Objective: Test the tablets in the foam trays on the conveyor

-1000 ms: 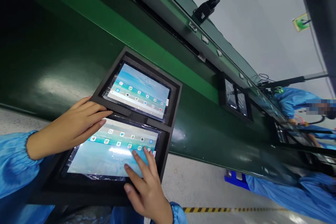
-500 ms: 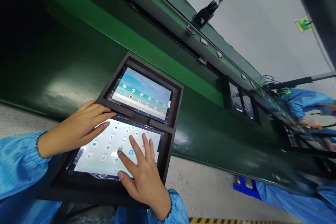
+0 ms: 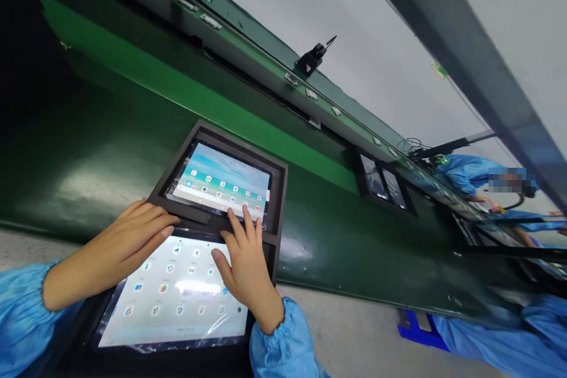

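Two lit tablets lie side by side in a black foam tray (image 3: 280,207). The far tablet (image 3: 217,174) shows a blue sea picture with icons. On the near tablet (image 3: 170,298), a pale screen carries rows of app icons, and clear film wrinkles at its lower edge. My left hand (image 3: 126,242) rests with fingers stretched out by the tray's left side, over the near tablet's upper left corner. With fingers spread, my right hand (image 3: 248,266) reaches over the near tablet, its fingertips at the lower edge of the far tablet's screen. Whether they touch the glass I cannot tell.
The tray sits on a long green bench (image 3: 328,248). Farther right stands another black tray (image 3: 410,204) with two dark-screened devices. A small black device (image 3: 310,62) is on the ledge behind. A person in blue sleeves (image 3: 469,171) is at the far right, above a blue stool (image 3: 420,331).
My right hand has moved from the near tablet's screen up to the far tablet's lower edge. The near tablet's icons show fully now. My left hand has stayed at the tray's side; the view has shifted.
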Motion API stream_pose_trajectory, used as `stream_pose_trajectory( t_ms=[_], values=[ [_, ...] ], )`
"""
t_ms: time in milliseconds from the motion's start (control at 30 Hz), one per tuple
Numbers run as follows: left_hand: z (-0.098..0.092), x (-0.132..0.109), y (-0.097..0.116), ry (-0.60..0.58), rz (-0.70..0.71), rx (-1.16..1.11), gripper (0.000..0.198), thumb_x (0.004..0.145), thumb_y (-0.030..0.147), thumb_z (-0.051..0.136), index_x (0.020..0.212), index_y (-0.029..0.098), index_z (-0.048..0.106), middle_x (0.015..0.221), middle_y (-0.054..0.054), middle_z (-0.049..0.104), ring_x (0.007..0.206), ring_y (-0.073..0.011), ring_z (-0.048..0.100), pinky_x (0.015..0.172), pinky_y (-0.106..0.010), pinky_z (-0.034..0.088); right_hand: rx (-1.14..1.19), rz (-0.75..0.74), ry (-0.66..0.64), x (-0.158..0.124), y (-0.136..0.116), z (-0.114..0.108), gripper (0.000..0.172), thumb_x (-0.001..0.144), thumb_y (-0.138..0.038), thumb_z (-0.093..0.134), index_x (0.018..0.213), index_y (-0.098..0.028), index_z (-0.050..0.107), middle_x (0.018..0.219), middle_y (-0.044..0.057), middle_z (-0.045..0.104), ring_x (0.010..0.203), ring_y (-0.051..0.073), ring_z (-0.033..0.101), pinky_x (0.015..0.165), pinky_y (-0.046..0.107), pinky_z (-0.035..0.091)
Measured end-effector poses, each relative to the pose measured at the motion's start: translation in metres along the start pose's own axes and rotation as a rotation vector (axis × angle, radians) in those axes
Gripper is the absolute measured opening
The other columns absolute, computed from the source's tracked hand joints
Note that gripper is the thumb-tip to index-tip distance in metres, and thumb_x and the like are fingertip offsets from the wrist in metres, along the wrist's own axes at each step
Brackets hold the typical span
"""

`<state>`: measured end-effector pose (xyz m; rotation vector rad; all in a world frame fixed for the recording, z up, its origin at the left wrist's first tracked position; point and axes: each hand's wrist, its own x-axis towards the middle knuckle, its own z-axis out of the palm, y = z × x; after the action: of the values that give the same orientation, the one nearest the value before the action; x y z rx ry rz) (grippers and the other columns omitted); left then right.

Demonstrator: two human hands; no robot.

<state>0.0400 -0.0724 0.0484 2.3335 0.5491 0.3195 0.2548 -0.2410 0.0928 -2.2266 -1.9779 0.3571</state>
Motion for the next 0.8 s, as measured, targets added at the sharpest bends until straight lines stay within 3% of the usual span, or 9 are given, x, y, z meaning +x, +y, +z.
stream_pose_trajectory(
  t_ms=[133, 267, 367, 433, 500, 600, 700, 800],
  values=[
    [-0.004, 0.002, 0.006, -0.013, 0.024, 0.023, 0.031, 0.104, 0.041, 0.039, 0.123, 0.029, 0.062, 0.113, -0.001, 0.067, 0.109, -0.0205, 0.06, 0.107, -0.038, 0.037, 0.039, 0.01, -0.051, 0.005, -0.001, -0.01, 0.025, 0.103, -0.033, 0.046, 0.1, -0.017, 0.065, 0.162, 0.008, 0.039, 0.157, 0.035, 0.014, 0.123, 0.071, 0.015],
    [-0.019, 0.017, 0.011, 0.036, 0.089, 0.103, 0.034, 0.104, 0.039, 0.041, 0.134, 0.035, 0.058, 0.121, 0.0, 0.065, 0.116, -0.0209, 0.059, 0.121, -0.046, 0.025, 0.113, 0.076, -0.12, 0.001, 0.001, -0.028, 0.026, 0.104, -0.03, 0.043, 0.087, -0.02, 0.059, 0.163, 0.004, 0.037, 0.157, 0.035, 0.013, 0.121, 0.074, 0.016],
    [-0.027, 0.036, 0.005, 0.155, 0.078, 0.214, 0.036, 0.103, 0.041, 0.038, 0.131, 0.037, 0.062, 0.142, -0.004, 0.055, 0.137, -0.0308, 0.046, 0.122, -0.062, 0.022, 0.169, 0.087, -0.139, -0.008, 0.0, -0.043, 0.025, 0.104, -0.03, 0.04, 0.089, -0.021, 0.058, 0.165, 0.003, 0.034, 0.158, 0.034, 0.011, 0.121, 0.075, 0.015],
    [-0.029, 0.047, 0.0, 0.164, 0.064, 0.28, 0.038, 0.103, 0.044, 0.037, 0.131, 0.039, 0.063, 0.156, -0.005, 0.042, 0.148, -0.0377, 0.031, 0.118, -0.07, 0.025, 0.19, 0.081, -0.142, -0.015, -0.003, -0.052, 0.023, 0.104, -0.03, 0.04, 0.091, -0.021, 0.057, 0.165, 0.003, 0.033, 0.158, 0.033, 0.01, 0.121, 0.075, 0.013],
    [-0.03, 0.055, -0.004, 0.123, 0.079, 0.312, 0.039, 0.103, 0.047, 0.037, 0.135, 0.042, 0.059, 0.163, -0.003, 0.03, 0.152, -0.0397, 0.022, 0.115, -0.074, 0.027, 0.198, 0.064, -0.141, -0.022, -0.006, -0.059, 0.022, 0.104, -0.03, 0.04, 0.094, -0.021, 0.057, 0.165, 0.004, 0.034, 0.158, 0.033, 0.011, 0.121, 0.074, 0.013],
    [-0.032, 0.064, -0.008, 0.019, 0.162, 0.307, 0.04, 0.103, 0.05, 0.037, 0.138, 0.045, 0.055, 0.167, 0.003, 0.02, 0.153, -0.0384, 0.021, 0.117, -0.073, 0.026, 0.192, 0.013, -0.118, -0.031, -0.011, -0.068, 0.025, 0.104, -0.035, 0.039, 0.097, -0.021, 0.058, 0.163, 0.007, 0.036, 0.157, 0.033, 0.014, 0.122, 0.072, 0.015],
    [-0.033, 0.073, -0.015, -0.131, 0.235, 0.281, 0.037, 0.104, 0.051, 0.035, 0.133, 0.049, 0.059, 0.166, 0.009, 0.017, 0.153, -0.0357, 0.021, 0.12, -0.071, 0.022, 0.16, -0.057, -0.073, -0.04, -0.013, -0.075, 0.036, 0.105, -0.045, 0.034, 0.098, -0.02, 0.06, 0.161, 0.008, 0.04, 0.157, 0.033, 0.016, 0.121, 0.07, 0.018],
    [-0.033, 0.086, -0.025, -0.19, 0.207, 0.25, 0.036, 0.104, 0.052, 0.034, 0.13, 0.051, 0.06, 0.166, 0.012, 0.017, 0.154, -0.0341, 0.017, 0.122, -0.07, 0.014, 0.116, -0.121, -0.011, -0.05, -0.012, -0.075, 0.047, 0.105, -0.052, 0.028, 0.095, -0.02, 0.062, 0.159, 0.007, 0.044, 0.155, 0.032, 0.023, 0.123, 0.065, 0.018]
  ],
)
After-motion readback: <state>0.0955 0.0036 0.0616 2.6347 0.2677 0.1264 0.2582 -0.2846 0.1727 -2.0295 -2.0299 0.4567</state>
